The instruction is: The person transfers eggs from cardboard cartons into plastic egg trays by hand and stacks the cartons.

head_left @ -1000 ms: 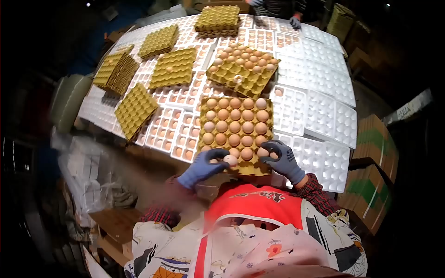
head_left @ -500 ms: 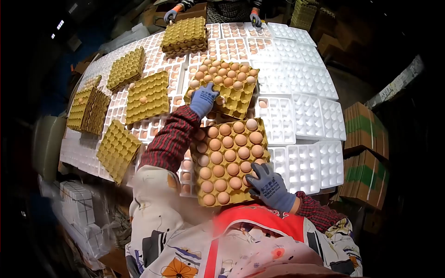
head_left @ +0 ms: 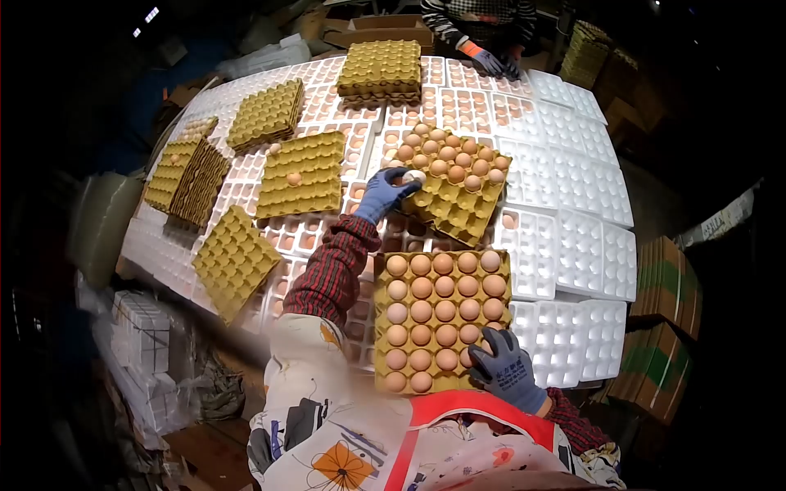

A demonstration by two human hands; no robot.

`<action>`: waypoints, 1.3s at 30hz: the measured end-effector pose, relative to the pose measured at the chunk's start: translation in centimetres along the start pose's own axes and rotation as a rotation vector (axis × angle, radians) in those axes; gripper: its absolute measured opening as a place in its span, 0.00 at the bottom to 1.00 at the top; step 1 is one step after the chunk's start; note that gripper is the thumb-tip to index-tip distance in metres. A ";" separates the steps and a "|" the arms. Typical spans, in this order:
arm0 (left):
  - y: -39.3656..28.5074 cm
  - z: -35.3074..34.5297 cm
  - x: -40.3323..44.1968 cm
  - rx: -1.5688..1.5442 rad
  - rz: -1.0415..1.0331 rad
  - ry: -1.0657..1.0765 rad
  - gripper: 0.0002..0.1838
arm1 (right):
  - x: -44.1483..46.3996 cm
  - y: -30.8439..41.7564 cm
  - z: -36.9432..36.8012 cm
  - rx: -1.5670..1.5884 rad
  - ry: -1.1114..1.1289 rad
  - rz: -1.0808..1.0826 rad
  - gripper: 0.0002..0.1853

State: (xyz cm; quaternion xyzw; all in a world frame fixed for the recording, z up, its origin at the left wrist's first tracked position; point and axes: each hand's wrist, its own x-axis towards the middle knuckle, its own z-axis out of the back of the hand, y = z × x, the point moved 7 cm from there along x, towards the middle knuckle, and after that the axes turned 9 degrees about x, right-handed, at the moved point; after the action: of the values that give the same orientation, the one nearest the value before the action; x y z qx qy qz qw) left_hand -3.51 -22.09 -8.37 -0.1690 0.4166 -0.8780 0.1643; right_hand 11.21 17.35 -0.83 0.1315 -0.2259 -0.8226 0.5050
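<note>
My left hand (head_left: 389, 195), in a blue-grey work glove, is closed round a pale egg (head_left: 414, 176) at the left edge of the farther pulp egg tray (head_left: 458, 214). Eggs fill that tray's far rows, and its near cells are bare. Close to my body lies another pulp tray (head_left: 383, 274), nearly full of brown eggs (head_left: 444, 286). Over its lower right corner my gloved right hand (head_left: 506, 370) has its fingers curled among the eggs; what they grip is hidden. Filled white foam trays (head_left: 360, 307) show beneath and left of the pulp trays.
White foam trays (head_left: 573, 344) line the right side. Stacked pulp trays (head_left: 379, 69) stand at the back and left (head_left: 188, 180). A single egg (head_left: 294, 178) rests on another pulp tray (head_left: 315, 196). Across the table are a co-worker's gloved hands (head_left: 495, 63). Cardboard bundles (head_left: 667, 360) stand at right.
The view has shifted and turned. My left hand, earlier reaching onto the farther tray, now holds the pale egg at its left edge. The co-worker's hands have come together.
</note>
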 end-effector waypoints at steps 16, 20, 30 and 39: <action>22.2 19.8 4.1 0.611 0.449 -0.327 0.36 | -0.5 -0.6 -0.8 -0.022 0.014 -0.036 0.24; 12.1 15.7 1.8 0.095 0.195 -0.292 0.22 | -1.5 -0.4 -2.7 -0.238 -0.009 -0.066 0.20; -20.9 -8.1 -24.9 0.460 -0.489 0.494 0.20 | -4.5 -6.7 2.5 0.771 -0.245 -0.168 0.29; -21.2 -13.0 -25.7 0.581 -0.211 0.470 0.19 | -15.4 -17.2 1.4 2.014 -0.258 -0.482 0.22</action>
State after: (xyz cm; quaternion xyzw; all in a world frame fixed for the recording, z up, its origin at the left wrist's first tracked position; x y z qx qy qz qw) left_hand 10.63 10.40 -3.55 0.0486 0.1573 -0.9863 0.0144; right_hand 4.31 38.07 -8.53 0.4446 -0.8275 -0.3402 -0.0439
